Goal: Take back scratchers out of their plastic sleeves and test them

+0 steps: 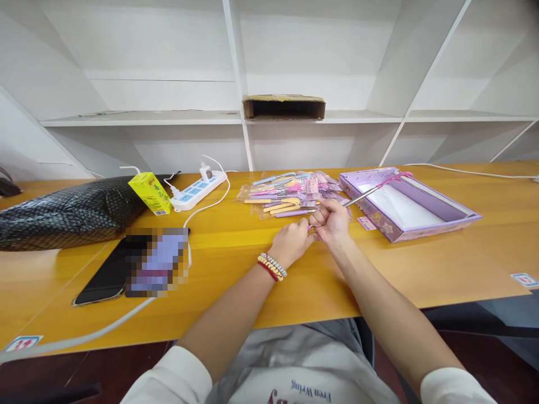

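A back scratcher (362,196) with a thin silver shaft and a pink head slants up to the right, its head above the open box. Around its pink handle end, my right hand (332,223) is closed. My left hand (293,241), with beaded bracelets on the wrist, is closed on the same end, touching the right hand. Just beyond my hands lies a pile of packaged back scratchers (286,196) in clear bags, with purple, yellow, blue and pink parts. To the right stands a purple open box (438,229) with a white inside bottom.
On the left are a black wrapped bundle (76,210), a yellow drink carton (150,193), a power strip (200,191) with white cables, and a black phone (109,272) beside a blurred object. A cardboard box (284,108) sits on the white shelf behind the wooden table (236,297).
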### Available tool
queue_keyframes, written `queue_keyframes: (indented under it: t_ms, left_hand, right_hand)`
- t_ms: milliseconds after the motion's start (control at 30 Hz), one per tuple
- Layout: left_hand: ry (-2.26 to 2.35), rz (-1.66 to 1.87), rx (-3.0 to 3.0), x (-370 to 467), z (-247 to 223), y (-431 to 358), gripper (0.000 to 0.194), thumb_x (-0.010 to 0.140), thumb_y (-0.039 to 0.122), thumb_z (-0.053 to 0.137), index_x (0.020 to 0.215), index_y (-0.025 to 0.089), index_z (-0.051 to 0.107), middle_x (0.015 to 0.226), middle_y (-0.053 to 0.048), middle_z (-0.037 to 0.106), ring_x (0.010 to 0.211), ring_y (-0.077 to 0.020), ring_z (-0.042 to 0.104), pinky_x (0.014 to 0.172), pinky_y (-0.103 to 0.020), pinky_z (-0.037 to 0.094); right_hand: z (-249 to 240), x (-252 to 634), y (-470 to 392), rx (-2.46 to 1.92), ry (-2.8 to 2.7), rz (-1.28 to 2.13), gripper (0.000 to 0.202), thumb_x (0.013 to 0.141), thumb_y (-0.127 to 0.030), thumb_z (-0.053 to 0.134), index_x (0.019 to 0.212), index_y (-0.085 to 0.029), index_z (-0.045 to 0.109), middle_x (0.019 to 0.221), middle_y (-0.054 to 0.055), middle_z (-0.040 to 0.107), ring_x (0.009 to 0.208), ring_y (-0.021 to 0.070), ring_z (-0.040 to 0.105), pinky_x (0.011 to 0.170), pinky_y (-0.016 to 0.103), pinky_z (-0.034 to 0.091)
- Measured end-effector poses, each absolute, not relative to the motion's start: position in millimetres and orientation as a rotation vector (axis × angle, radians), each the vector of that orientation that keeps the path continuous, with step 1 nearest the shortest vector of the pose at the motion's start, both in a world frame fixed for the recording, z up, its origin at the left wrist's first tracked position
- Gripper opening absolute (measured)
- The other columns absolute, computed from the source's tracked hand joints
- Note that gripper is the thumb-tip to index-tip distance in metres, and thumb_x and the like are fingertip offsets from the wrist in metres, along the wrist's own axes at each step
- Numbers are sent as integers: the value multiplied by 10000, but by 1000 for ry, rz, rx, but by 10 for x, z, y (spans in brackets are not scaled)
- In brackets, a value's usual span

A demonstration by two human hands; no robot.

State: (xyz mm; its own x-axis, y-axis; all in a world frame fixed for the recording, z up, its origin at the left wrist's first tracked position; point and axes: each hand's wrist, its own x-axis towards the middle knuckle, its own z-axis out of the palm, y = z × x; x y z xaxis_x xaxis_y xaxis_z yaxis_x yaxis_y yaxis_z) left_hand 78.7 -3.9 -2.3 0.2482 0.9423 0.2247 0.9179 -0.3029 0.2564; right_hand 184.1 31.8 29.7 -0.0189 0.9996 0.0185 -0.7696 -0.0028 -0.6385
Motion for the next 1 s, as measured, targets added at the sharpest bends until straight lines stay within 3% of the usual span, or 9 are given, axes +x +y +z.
queue_keyframes:
  t_ms: [167, 400, 533, 667, 767, 900, 1000]
  left_hand:
    - [1846, 536, 2258, 811, 35, -38, 633, 719, 759, 343, 778, 178, 586, 689, -90, 607, 660, -239, 594, 540, -296, 361]
    - [1721, 476, 2211, 312, -3, 92, 574, 672, 743, 441, 496, 197, 448, 467, -16, 443, 456, -149, 424, 480, -283, 243]
    - [1815, 842, 1931, -41, -39, 286, 411, 803, 524, 401, 600, 186, 517, 547, -18, 501, 526, -150, 476, 504, -263, 302]
    - [1942, 1194, 1495, -228, -54, 452, 271, 815, 281, 331, 858, 174, 576, 671, -14, 578, 566, -130, 532, 528, -241, 386]
    - [2094, 1169, 1470, -369, -51, 479, 220, 764, 225, 401, 850, 167, 596, 691, -32, 598, 655, -153, 571, 603, -258, 422]
    - [2332, 1010, 1482, -572, -41, 417, 142, 723, 244, 503, 710, 165, 619, 748, -111, 632, 843, -262, 591, 738, -350, 423]
    - [2497, 840, 1399, -662, -48, 376, 163, 711, 261, 537, 750, 143, 642, 865, -189, 643, 909, -333, 583, 755, -411, 424]
  right_hand:
    - [404, 2043, 357, -486, -549, 1427, 501, 616, -122, 591, 546, -187, 99, 364, -103, 116, 296, 25, 99, 305, 199, 96]
    - [401, 2701, 531, -374, -397, 1299, 372, 645, -173, 475, 538, -193, 118, 404, -80, 69, 320, 58, 93, 305, 226, 127]
    - [330, 3010, 579, -359, -315, 1192, 307, 670, -224, 443, 548, -195, 162, 419, -79, 95, 341, 63, 89, 316, 219, 113]
    - [220, 2909, 614, -316, -423, 1476, 278, 704, -368, 452, 559, -202, 282, 430, -80, 160, 349, 65, 169, 334, 211, 183]
    - [152, 2702, 620, -238, -562, 1699, 261, 716, -416, 459, 597, -199, 379, 443, -71, 223, 361, 67, 218, 349, 204, 225]
    - [116, 2514, 601, -244, -693, 1871, 290, 764, -460, 434, 646, -196, 457, 454, -56, 283, 374, 76, 243, 353, 198, 226]
    - [118, 2434, 577, -277, -753, 1921, 382, 803, -539, 392, 650, -197, 467, 455, -49, 300, 381, 81, 255, 361, 200, 239]
